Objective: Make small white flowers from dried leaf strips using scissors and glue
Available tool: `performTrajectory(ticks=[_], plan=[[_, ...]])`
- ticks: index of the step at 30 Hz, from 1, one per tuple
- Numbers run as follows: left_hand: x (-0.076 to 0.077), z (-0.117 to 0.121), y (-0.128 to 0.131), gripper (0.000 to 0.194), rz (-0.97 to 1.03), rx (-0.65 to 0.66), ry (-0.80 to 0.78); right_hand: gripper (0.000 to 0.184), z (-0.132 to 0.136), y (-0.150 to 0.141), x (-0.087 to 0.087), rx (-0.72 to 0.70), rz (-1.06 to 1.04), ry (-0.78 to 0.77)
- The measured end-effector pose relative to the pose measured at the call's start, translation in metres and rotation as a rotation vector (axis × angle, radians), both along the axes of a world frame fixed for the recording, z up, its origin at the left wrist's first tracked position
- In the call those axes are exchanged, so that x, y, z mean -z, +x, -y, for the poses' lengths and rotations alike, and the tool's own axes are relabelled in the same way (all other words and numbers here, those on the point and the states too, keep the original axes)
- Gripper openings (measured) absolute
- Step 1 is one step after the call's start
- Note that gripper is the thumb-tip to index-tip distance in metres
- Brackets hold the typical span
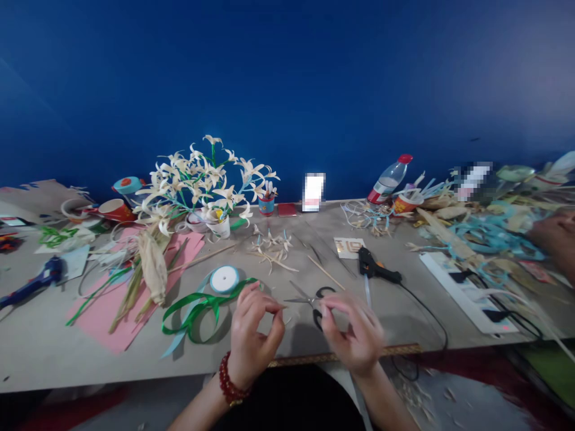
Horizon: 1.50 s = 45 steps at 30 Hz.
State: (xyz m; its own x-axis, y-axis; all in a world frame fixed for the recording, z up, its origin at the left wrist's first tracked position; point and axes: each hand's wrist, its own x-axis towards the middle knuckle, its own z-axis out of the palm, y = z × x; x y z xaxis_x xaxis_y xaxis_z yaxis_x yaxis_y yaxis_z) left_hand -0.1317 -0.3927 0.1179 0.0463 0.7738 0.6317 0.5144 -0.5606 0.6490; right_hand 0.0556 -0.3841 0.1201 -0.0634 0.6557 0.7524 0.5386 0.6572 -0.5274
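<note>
My left hand [257, 332], with a red bead bracelet at the wrist, is closed in a pinch, thumb and index finger nearly meeting. Whatever it pinches is too small to make out. Facing it, my right hand [353, 332] is also pinched and slightly blurred; its contents cannot be told either. Between and just beyond both hands lie open scissors [309, 300] with black handles, right beside my right fingertips. Green ribbon [197, 317] loops left of my left hand, near a white ribbon spool [224, 279]. Small pale husk flowers [272, 242] lie farther back on the table.
Finished-looking white flowers [202, 179] stand in cups at back left. A black glue gun [380, 269] and a white power strip [467, 293] lie right, with cords. Pink paper [103, 311] bears dried husks [153, 269]. Another person's hand [557, 236] is at far right.
</note>
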Motion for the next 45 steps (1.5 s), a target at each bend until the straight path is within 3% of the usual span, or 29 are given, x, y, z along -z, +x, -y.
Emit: performTrajectory(ticks=[5,11,16,19,23,27,31,34,39,42,45], plan=[[-0.003,0.002,0.003,0.021,-0.014,0.039,0.005,0.026,0.004,-0.018,0.0,-0.169,0.045,-0.168],[-0.001,0.002,0.0,0.022,-0.022,0.045,0.009,0.021,0.003,-0.025,0.004,-0.2,0.039,-0.089],[0.01,-0.003,-0.011,0.018,0.001,-0.038,-0.013,0.028,-0.002,-0.008,-0.003,-0.047,-0.039,-0.014],[0.009,-0.003,-0.013,0.016,0.011,0.014,-0.083,0.028,-0.007,-0.005,-0.003,-0.119,0.005,-0.043],[0.002,-0.004,-0.011,0.02,0.234,0.261,-0.375,0.03,-0.009,-0.012,0.003,-0.265,0.041,-0.068],[0.004,-0.008,-0.008,0.032,0.703,0.501,-0.842,0.03,-0.011,-0.015,0.008,-0.327,0.038,-0.051],[0.011,-0.011,-0.008,0.025,1.068,0.598,-1.077,0.034,-0.012,-0.014,0.011,-0.372,0.005,-0.084],[0.012,-0.01,-0.01,0.023,1.031,0.556,-1.028,0.033,-0.011,-0.016,0.014,-0.39,-0.111,-0.278],[0.015,-0.009,-0.015,0.019,0.742,0.456,-0.775,0.031,-0.009,-0.029,0.02,-0.639,-0.634,-0.868],[0.019,-0.01,-0.02,0.016,0.642,0.447,-0.735,0.024,-0.011,-0.039,0.022,-0.57,-0.763,-0.977],[0.023,-0.011,-0.028,0.017,0.669,0.454,-0.766,0.025,-0.015,-0.047,0.021,-0.537,-0.771,-1.022]])
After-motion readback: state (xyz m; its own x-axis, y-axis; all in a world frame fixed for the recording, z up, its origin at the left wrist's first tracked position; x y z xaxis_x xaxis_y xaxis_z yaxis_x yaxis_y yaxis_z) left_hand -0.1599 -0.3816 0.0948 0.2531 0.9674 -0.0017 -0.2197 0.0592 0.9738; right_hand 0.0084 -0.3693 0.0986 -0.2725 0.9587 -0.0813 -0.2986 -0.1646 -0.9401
